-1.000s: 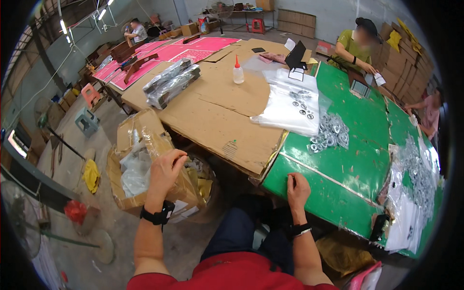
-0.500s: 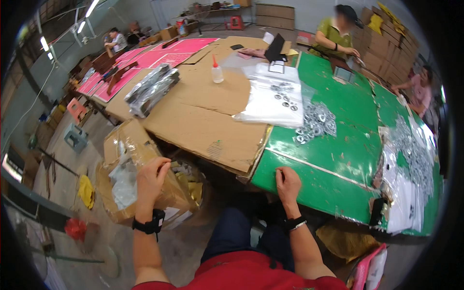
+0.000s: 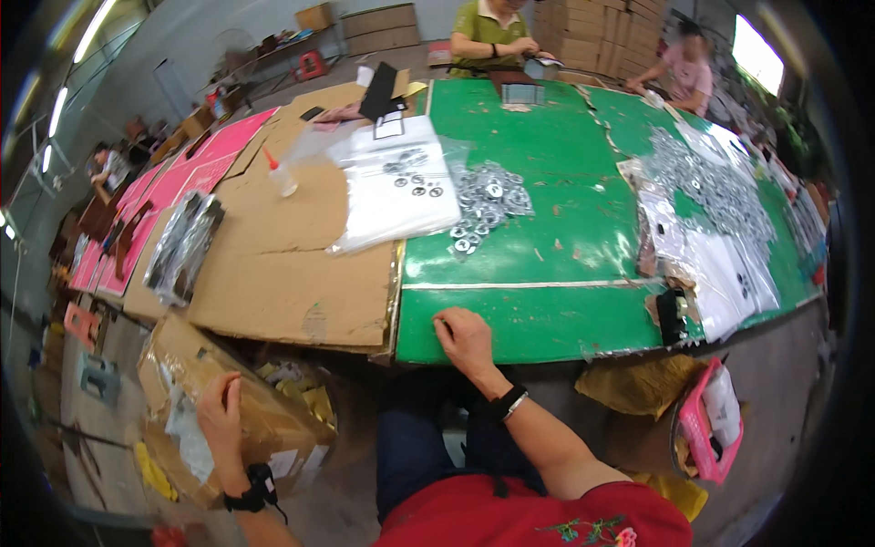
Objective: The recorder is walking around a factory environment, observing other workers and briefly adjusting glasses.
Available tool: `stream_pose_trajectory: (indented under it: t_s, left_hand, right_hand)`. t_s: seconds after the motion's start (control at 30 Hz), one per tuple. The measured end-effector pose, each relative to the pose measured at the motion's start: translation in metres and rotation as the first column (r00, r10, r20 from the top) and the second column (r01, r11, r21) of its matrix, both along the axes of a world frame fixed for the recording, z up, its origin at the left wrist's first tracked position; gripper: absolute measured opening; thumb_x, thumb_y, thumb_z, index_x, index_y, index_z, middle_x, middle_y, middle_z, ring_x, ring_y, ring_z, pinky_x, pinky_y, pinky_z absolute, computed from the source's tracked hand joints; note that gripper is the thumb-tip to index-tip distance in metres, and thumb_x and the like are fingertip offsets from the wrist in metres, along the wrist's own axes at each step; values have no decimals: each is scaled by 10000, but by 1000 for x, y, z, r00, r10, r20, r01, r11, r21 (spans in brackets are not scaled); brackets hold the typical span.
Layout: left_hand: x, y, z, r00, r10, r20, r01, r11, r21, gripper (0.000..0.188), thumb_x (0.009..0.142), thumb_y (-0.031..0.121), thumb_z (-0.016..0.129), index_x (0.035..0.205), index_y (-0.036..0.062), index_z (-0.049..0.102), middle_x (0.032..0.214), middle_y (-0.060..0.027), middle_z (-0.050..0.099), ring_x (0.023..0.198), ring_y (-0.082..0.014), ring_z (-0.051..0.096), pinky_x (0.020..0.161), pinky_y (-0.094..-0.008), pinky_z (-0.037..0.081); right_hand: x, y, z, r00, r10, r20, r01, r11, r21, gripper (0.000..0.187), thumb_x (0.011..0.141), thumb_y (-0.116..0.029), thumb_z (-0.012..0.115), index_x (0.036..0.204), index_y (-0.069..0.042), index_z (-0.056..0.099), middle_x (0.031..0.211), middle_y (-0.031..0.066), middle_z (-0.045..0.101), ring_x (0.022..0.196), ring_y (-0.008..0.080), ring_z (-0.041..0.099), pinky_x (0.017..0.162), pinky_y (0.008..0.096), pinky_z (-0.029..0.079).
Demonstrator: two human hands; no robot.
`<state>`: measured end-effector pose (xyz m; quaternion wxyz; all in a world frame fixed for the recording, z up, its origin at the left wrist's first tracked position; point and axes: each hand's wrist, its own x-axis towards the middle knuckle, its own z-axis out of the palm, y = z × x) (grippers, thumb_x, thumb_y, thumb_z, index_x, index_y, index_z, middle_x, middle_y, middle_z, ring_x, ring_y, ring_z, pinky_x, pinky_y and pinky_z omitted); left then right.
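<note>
My left hand [image 3: 221, 415] hangs over an open cardboard box [image 3: 278, 415] at the lower left, its fingers drawn together and no object showing at their tips. Clear plastic [image 3: 187, 438] pokes out of that box. My right hand [image 3: 465, 339] is above the near edge of the green tabletop [image 3: 565, 319], fingers curled under so that whatever they may hold is hidden. Beyond it lies a pile of small round metal parts in clear wrapping [image 3: 492, 202]. Left of the pile is a stack of clear plastic bags [image 3: 401, 196] with several dark rings on top.
A squeeze bottle with a red tip [image 3: 284, 180] and a plastic-wrapped silvery bundle [image 3: 187, 246] rest on the cardboard sheet [image 3: 283, 292]. More wrapped metal parts [image 3: 711, 187] lie at the right. Two people work across the table. A pink basket [image 3: 711, 424] stands at lower right.
My view has swung to the right, so the table appears further left. My left hand has moved lower over the box; my right hand remains near the table's edge, fingers curled.
</note>
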<state>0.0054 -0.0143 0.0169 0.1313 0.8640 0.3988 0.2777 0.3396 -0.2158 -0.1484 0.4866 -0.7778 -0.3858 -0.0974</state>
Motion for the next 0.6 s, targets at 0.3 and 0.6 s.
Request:
stream_pose_trajectory:
  t_s: [0.3,0.6]
  left_hand:
    - [4,0,1,1000,1,-6,-1,999,-33,168,975,129,618,1011,-10,706,917,-178,697,838,-337,661,775,-389,502]
    - [-9,16,-15,997,-68,25,65,993,103,223,1002,172,616,1010,-31,705,750,-92,629,662,-166,582,630,-316,452]
  right_hand:
    - [1,-4,-2,1000,0,9,-1,1000,22,80,915,-166,672,900,-90,687,845,87,676,820,310,651,734,440,497]
    - [-2,0,-1,1000,-8,11,8,1000,21,81,912,-169,674,893,-91,680,839,89,672,816,310,649,739,437,497]
